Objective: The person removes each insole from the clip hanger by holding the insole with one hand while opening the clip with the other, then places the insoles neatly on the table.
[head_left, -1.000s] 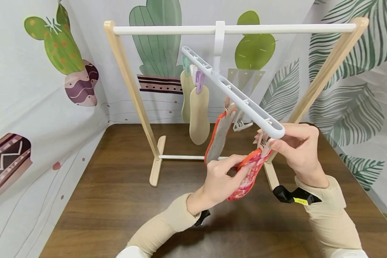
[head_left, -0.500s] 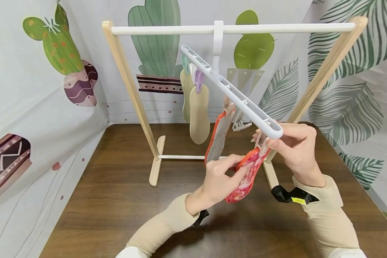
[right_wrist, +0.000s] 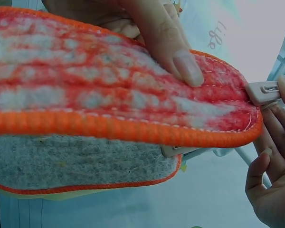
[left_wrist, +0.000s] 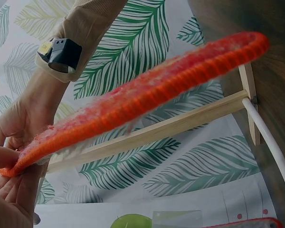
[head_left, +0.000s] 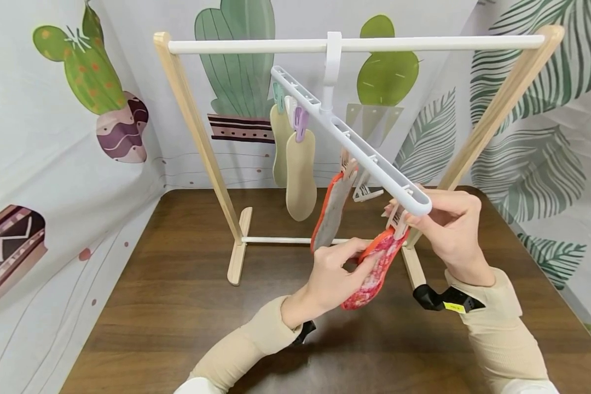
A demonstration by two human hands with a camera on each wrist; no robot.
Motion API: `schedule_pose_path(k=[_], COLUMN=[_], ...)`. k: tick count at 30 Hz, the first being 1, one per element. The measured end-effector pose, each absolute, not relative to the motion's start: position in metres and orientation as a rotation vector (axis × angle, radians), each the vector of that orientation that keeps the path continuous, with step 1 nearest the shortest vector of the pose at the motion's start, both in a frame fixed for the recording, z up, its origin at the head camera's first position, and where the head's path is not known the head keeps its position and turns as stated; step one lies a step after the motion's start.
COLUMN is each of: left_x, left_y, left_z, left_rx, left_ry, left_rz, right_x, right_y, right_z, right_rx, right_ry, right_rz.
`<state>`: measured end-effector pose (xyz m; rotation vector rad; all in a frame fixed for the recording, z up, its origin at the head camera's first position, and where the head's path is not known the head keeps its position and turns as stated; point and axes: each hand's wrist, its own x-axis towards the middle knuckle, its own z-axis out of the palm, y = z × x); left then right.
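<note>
My left hand (head_left: 336,279) pinches a red-and-white fuzzy insole (head_left: 374,279) with an orange edge, thumb on its patterned face. The right hand (head_left: 455,235) holds a pale pink clothespin (right_wrist: 265,92) at the near end of the white bar hanger (head_left: 357,146). In the right wrist view this clothespin overlaps the insole's tip. Behind it hangs a second insole (head_left: 332,210), grey side showing and edged in orange, from another pale clothespin. Toward the hanger's far end, two beige insoles (head_left: 301,180) hang, a purple clothespin (head_left: 301,121) on the nearer one.
The hanger hooks over the white rail (head_left: 246,46) of a wooden stand (head_left: 197,137), whose feet (head_left: 239,246) rest on a brown table (head_left: 177,317). An unused pale clip (head_left: 366,192) dangles mid-bar. Patterned cloth (head_left: 128,219) stands behind and at both sides.
The insole and both hands have shifted slightly left, and the hanger bar has turned a little. Both grips stay the same.
</note>
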<state>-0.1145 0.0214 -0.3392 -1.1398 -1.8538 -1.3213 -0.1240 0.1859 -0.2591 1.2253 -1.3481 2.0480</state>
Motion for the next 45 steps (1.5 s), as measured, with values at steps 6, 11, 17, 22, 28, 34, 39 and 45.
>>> schedule_pose_path(k=[6,11,17,22,28,34,39,45], left_x=[-0.114,-0.114,-0.114,-0.114,-0.112,-0.113,-0.113,-0.115], left_y=[0.021,0.021,0.020,0.020,0.020,0.016,0.014,0.010], left_z=[-0.342,-0.343,-0.344,-0.347,-0.358,-0.359,-0.358,-0.362], left_rx=[-1.149,-1.166,-1.151,-1.148,-1.171,-1.153,-1.155,-1.142], left_ry=[-1.863,-1.872,-1.882,-1.922,-2.029,-2.031,-2.057,-2.100], left_rz=[-1.306,-1.295,-1.295,-1.244,-1.241,-1.271,-1.276,-1.296], right_x=[-0.123,-0.123,-0.122,-0.123,-0.125,-0.123,-0.124,-0.124], right_y=[0.186,0.187,0.188,0.188,0.191,0.196,0.196,0.197], right_z=[-0.259,-0.259,-0.258,-0.259,-0.261,-0.261,-0.262,-0.263], right_rx=[1.219,1.212,1.182,1.174,1.131,1.098,1.115,1.138], right_ry=[-1.344,-1.336,-1.312,-1.295,-1.253,-1.255,-1.299,-1.326], right_rz=[2.046,2.050,2.052,2.053,2.078,2.061,2.046,2.047])
